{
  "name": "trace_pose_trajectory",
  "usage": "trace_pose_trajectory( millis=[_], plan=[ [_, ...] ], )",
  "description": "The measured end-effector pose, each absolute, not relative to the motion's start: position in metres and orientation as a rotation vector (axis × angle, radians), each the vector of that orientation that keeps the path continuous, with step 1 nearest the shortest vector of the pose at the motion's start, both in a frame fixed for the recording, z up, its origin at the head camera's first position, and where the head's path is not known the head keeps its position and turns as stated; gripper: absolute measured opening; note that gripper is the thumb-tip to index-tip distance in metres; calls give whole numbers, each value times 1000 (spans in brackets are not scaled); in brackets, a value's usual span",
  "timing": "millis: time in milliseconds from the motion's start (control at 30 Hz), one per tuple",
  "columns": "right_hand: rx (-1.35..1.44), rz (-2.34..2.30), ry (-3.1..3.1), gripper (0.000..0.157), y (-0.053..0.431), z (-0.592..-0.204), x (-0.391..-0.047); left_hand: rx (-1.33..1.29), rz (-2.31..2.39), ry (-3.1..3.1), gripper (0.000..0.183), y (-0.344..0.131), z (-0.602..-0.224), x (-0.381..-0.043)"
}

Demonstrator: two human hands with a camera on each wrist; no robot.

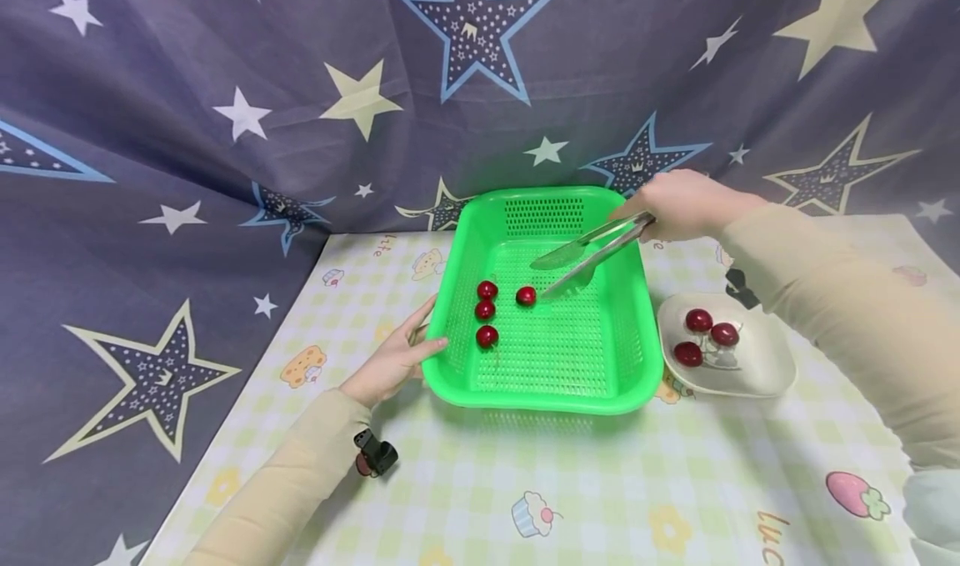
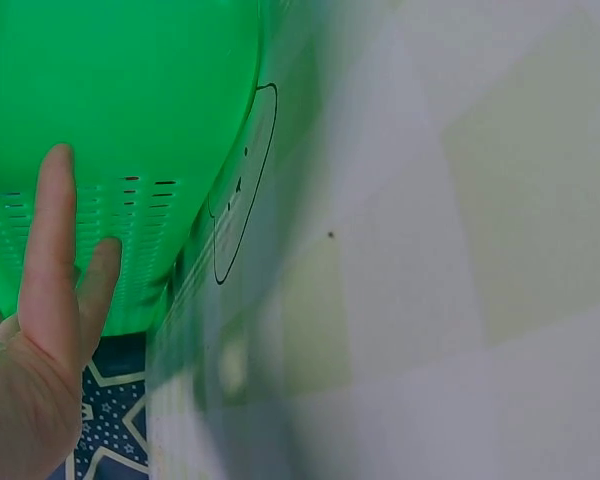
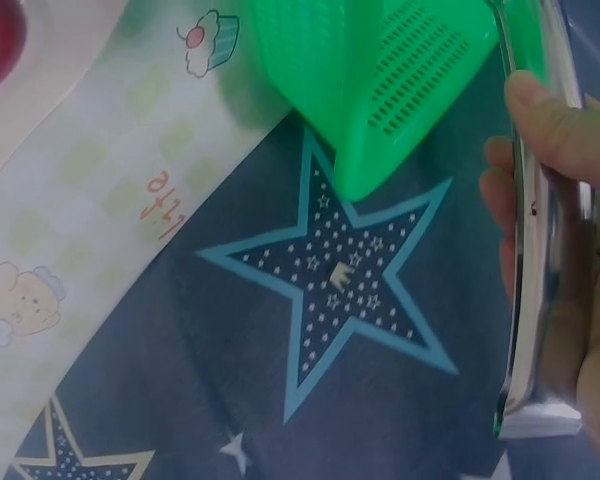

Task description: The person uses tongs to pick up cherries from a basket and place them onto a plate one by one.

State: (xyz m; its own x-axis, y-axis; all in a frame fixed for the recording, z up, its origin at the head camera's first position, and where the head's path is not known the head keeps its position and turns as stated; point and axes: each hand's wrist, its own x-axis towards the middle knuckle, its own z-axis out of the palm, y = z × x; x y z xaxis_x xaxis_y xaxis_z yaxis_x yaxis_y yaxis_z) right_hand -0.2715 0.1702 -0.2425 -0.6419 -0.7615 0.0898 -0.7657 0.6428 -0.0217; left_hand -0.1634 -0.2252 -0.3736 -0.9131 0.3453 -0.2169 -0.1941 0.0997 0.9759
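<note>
Inside a green plastic basket, metal tongs reach down with their arms spread apart. My right hand grips the tongs near their hinged end, thumb along one arm in the right wrist view. One tong tip is beside a single red cherry, and the other tip stands farther back. Left of that cherry, three more cherries form a rough column on the basket floor. My left hand rests against the basket's left side, its straight fingers touching the outer wall.
A cream dish holding three dark red cherries stands just right of the basket. A checked tablecloth with printed figures covers the table. Behind and to the left hangs a dark star-patterned cloth.
</note>
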Motion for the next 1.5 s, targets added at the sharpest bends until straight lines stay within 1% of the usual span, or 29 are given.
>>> trace_pose_trajectory(
  millis=[267,533,900,1500],
  plan=[
    [1333,61,-2803,42,144,-245,-278,158,1877,1986,81,-225,-373,-164],
    [1350,-8,-2799,45,128,-255,-288,174,1873,1994,79,-225,-376,-164],
    [1289,-67,-2885,47,125,-261,-292,177,1889,1979,79,-226,-378,-165],
    [1310,-97,-2882,41,124,-270,-294,178,1883,1989,78,-227,-380,-163]
  ],
)
